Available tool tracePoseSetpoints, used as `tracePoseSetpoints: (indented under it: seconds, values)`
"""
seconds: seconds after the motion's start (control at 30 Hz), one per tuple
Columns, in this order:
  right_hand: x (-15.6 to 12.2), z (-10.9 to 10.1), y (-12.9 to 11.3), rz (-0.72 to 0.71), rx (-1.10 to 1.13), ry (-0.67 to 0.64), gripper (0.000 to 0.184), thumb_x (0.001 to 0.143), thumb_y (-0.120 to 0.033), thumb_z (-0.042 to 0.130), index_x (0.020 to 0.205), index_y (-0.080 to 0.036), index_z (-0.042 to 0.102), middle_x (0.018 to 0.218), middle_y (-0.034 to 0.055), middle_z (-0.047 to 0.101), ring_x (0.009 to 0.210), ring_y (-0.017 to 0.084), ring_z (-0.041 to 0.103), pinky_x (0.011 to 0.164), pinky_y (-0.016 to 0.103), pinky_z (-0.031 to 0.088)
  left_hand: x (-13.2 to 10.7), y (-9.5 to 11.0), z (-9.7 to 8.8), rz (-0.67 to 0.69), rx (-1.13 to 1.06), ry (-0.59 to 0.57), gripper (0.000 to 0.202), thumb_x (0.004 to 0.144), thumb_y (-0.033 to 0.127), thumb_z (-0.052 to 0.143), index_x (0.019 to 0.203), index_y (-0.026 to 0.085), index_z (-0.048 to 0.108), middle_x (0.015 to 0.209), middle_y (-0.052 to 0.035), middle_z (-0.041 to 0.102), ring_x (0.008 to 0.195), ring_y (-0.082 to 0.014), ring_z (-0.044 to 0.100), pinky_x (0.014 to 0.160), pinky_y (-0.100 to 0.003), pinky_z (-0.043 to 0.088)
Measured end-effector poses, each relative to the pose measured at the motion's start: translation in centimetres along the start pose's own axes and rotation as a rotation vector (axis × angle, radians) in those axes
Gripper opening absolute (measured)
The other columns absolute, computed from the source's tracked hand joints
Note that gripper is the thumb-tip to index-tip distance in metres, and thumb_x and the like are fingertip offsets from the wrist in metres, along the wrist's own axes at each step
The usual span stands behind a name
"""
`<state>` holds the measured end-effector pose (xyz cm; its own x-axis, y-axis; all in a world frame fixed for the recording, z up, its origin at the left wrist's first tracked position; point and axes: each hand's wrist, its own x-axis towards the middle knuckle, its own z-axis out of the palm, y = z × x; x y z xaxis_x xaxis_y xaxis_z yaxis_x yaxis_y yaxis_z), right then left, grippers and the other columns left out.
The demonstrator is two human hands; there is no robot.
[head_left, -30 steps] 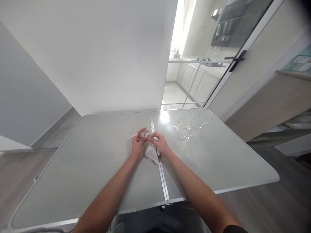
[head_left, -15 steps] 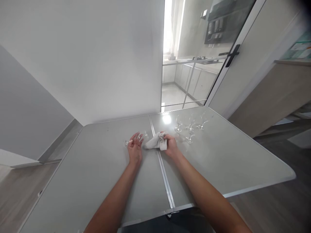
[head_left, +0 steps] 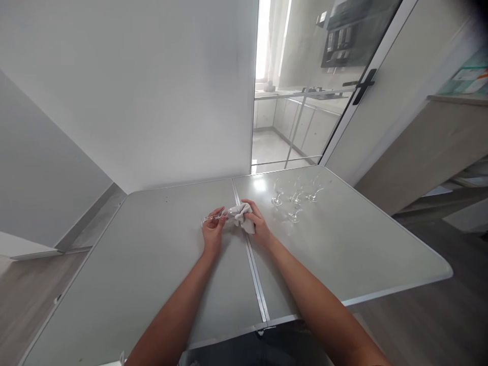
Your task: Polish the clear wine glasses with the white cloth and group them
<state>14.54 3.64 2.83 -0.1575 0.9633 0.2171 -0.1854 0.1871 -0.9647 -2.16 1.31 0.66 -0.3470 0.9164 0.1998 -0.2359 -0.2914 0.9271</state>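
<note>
My left hand [head_left: 212, 230] pinches the stem of a small clear stemmed glass [head_left: 212, 218] that lies sideways above the grey table [head_left: 152, 264], foot pointing left. Its bowl end is covered by a white cloth [head_left: 237, 213]. My right hand [head_left: 256, 223] is closed round that cloth and presses it onto the glass. Both hands meet near the table's middle seam [head_left: 249, 259].
Several more clear stemmed glasses [head_left: 293, 199] stand in a group to the right of my hands, on the table's right half. A white wall lies behind the table. A glass door with a black handle [head_left: 362, 85] opens onto a kitchen at the back right.
My right hand moved left with the cloth and wrapped it over the glass's bowl. My left hand closed its fingers on the stem. The camera view shifted slightly.
</note>
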Motion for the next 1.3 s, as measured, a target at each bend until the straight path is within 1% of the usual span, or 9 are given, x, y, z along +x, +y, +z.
tracePoseSetpoints:
  seconds: [0.13, 0.23, 0.4, 0.63, 0.73, 0.93, 1.13, 1.23, 1.3]
  values:
    - [-1.2, 0.4, -0.5, -0.06, -0.034, -0.277, 0.094, 0.075, -0.036, 0.075, 0.157, -0.03, 0.029, 0.112, 0.0026, 0.065, 0.1, 0.021, 0.061, 0.094, 0.035, 0.049, -0.2, 0.1, -0.2, -0.022, 0.073, -0.051, 0.043, 0.08, 0.049, 0.078, 0.108, 0.017, 0.076, 0.113, -0.0119, 0.074, 0.099, -0.0228, 0.069, 0.086, -0.032, 0.054]
    - [-1.4, 0.6, -0.3, -0.12, -0.186, -0.348, 0.098, 0.079, -0.025, 0.068, 0.162, -0.028, 0.016, 0.11, 0.0031, 0.065, 0.098, 0.021, 0.061, 0.098, 0.039, 0.047, 0.0, -0.1, -0.2, -0.039, 0.055, -0.055, 0.041, 0.082, 0.051, 0.075, 0.106, 0.017, 0.077, 0.111, -0.0105, 0.073, 0.095, -0.0209, 0.068, 0.082, -0.031, 0.054]
    - [-1.3, 1.0, -0.7, -0.181, -0.275, -0.346, 0.083, 0.076, -0.019, 0.063, 0.155, -0.026, 0.039, 0.111, 0.0053, 0.067, 0.107, 0.027, 0.059, 0.103, 0.044, 0.044, 0.3, -0.1, -0.1, -0.082, -0.051, -0.003, 0.042, 0.079, 0.052, 0.077, 0.101, 0.017, 0.077, 0.107, -0.0099, 0.073, 0.091, -0.0195, 0.067, 0.079, -0.029, 0.054]
    - [-1.2, 1.1, -1.0, 0.143, 0.283, -0.176, 0.078, 0.079, -0.025, 0.055, 0.155, -0.03, 0.037, 0.108, 0.0053, 0.066, 0.091, 0.024, 0.065, 0.081, 0.039, 0.054, 0.2, 0.7, 0.1, -0.067, -0.143, -0.08, 0.041, 0.08, 0.051, 0.077, 0.105, 0.019, 0.076, 0.118, -0.0113, 0.07, 0.092, -0.0187, 0.066, 0.077, -0.028, 0.053]
    - [-1.1, 1.0, -0.6, 0.021, 0.038, -0.203, 0.082, 0.078, -0.021, 0.056, 0.156, -0.031, 0.034, 0.11, 0.0045, 0.067, 0.1, 0.025, 0.064, 0.094, 0.047, 0.051, 0.2, 0.3, 0.0, -0.061, -0.078, -0.047, 0.042, 0.077, 0.052, 0.079, 0.103, 0.018, 0.077, 0.113, -0.0108, 0.071, 0.089, -0.0187, 0.066, 0.076, -0.028, 0.052]
    - [-1.2, 1.2, 0.1, -0.425, -0.572, -0.48, 0.088, 0.076, -0.006, 0.047, 0.16, -0.024, 0.025, 0.123, 0.007, 0.068, 0.126, 0.027, 0.057, 0.124, 0.056, 0.016, 0.5, -0.4, -0.3, -0.054, -0.032, 0.038, 0.038, 0.08, 0.053, 0.076, 0.092, 0.017, 0.078, 0.09, -0.0045, 0.071, 0.078, -0.0139, 0.063, 0.07, -0.025, 0.051]
    - [-1.4, 1.4, 0.6, -0.432, -0.692, -0.352, 0.089, 0.077, -0.004, 0.044, 0.16, -0.025, 0.023, 0.142, 0.0081, 0.059, 0.131, 0.026, 0.054, 0.125, 0.059, 0.007, 0.2, -0.3, -0.1, -0.067, -0.114, 0.012, 0.041, 0.078, 0.048, 0.08, 0.107, 0.02, 0.076, 0.109, -0.0078, 0.073, 0.089, -0.0171, 0.067, 0.077, -0.028, 0.054]
    - [-1.2, 1.8, 0.6, -0.257, -0.558, -0.248, 0.082, 0.071, -0.006, 0.045, 0.151, -0.027, 0.041, 0.134, 0.0051, 0.064, 0.12, 0.026, 0.058, 0.118, 0.053, 0.028, 0.2, -0.4, -0.3, -0.099, -0.09, 0.052, 0.04, 0.073, 0.048, 0.083, 0.099, 0.018, 0.078, 0.116, -0.0106, 0.072, 0.093, -0.0191, 0.068, 0.077, -0.029, 0.054]
    - [-1.1, 1.9, 0.7, -0.128, -0.341, -0.214, 0.076, 0.068, -0.01, 0.047, 0.141, -0.027, 0.051, 0.122, 0.0039, 0.067, 0.105, 0.025, 0.062, 0.1, 0.043, 0.047, 0.2, -0.3, -0.4, -0.1, -0.081, 0.045, 0.039, 0.074, 0.05, 0.082, 0.097, 0.018, 0.078, 0.116, -0.0116, 0.072, 0.097, -0.0211, 0.069, 0.077, -0.03, 0.055]
